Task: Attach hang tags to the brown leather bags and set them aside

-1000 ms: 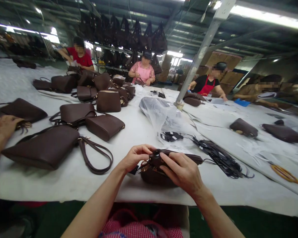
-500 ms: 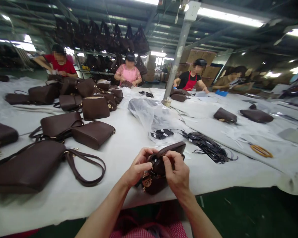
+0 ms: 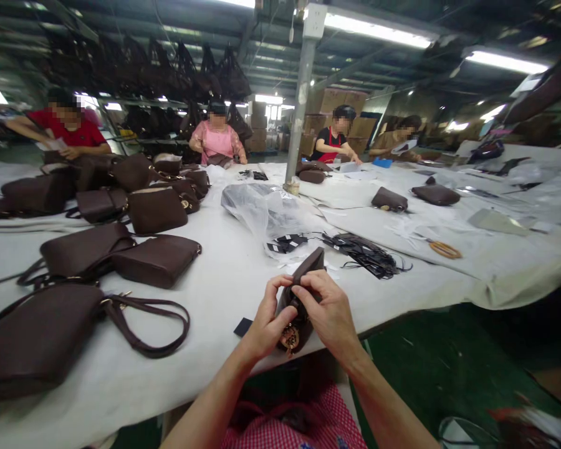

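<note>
Close to the table's front edge, a small dark brown handbag [image 3: 314, 260] is held between my two hands. My left hand [image 3: 272, 318] grips its left side, thumb and fingers closed around the upper part. From the other side my right hand [image 3: 328, 307] pinches the bag near its top. Below my fingers hangs a round gold-coloured charm [image 3: 290, 338]. Just what the fingertips pinch is hidden by the hands. A small black tag [image 3: 243, 327] lies on the table beside my left wrist.
Several brown handbags [image 3: 159, 259] lie on the left of the white-covered table [image 3: 224, 262]. Ahead are a clear plastic bag [image 3: 262, 212], a heap of black tags [image 3: 364, 252] and orange-handled scissors [image 3: 445, 249]. A metal post [image 3: 300, 112] rises mid-table. Several co-workers stand across the table.
The view has swung to the right. The handbag has turned to a steeper angle in my hands, and its strap is no longer raised in view. The black tag beside my left wrist now shows.
</note>
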Motion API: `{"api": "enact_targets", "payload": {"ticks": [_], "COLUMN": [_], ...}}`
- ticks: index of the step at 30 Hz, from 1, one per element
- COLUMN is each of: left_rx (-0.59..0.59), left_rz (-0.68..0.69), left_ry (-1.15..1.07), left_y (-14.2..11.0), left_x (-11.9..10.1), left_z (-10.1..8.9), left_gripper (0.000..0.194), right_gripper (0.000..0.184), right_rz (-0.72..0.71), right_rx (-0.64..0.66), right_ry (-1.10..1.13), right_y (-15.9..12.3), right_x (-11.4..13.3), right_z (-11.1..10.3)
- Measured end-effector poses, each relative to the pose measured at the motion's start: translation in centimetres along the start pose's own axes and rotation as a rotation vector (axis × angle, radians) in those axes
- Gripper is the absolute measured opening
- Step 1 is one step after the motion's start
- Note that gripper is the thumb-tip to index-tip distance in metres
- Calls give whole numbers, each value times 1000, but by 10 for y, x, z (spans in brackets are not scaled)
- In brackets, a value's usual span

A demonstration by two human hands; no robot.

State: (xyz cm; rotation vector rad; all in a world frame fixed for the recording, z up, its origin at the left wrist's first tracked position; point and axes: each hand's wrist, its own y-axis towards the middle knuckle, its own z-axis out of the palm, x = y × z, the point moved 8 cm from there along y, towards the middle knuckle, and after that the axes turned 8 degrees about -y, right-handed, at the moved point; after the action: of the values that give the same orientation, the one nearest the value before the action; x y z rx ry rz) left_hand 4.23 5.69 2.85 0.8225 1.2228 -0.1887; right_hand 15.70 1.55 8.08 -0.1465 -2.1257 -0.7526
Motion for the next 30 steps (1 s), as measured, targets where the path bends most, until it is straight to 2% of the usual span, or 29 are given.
{"api": "enact_targets", "payload": {"ticks": [2,5,8,11,13,17,22,26,30], "left_rx": [-57,-145,-182,-161,-120,-53,-33,-47,-23], "left_rz": [23,89,173,205,198,156,142,99,55], "left_ry": [58,132,191,220,236,251,257,230,232], "left_y": [-1,-3,-4,0,6,18,23,23,26], "left_x": [-2,-6,-8,-7,-5,-4,-6,-4,-4], "left_z": [7,15,21,22,21,16,12,10,11], "left_gripper": [41,37,30,28,30,38,36,36,34], "right_gripper": [14,20,21,18,16,32,25,22,21], "right_rz": [84,221,251,235,181,34,-128,-203,-343], "right_rx": [34,150,206,243,275,321,317,303,428], "right_ry": [75,266,391,386,346,323,224,130,91], "right_y": [-4,-11,-14,-14,-11,-2,10,19,29], "right_x": [-7,-17,-18,-18,-18,-21,-27,-30,-22], "right_z": [0,7,10,9,6,-1,-2,0,4]}}
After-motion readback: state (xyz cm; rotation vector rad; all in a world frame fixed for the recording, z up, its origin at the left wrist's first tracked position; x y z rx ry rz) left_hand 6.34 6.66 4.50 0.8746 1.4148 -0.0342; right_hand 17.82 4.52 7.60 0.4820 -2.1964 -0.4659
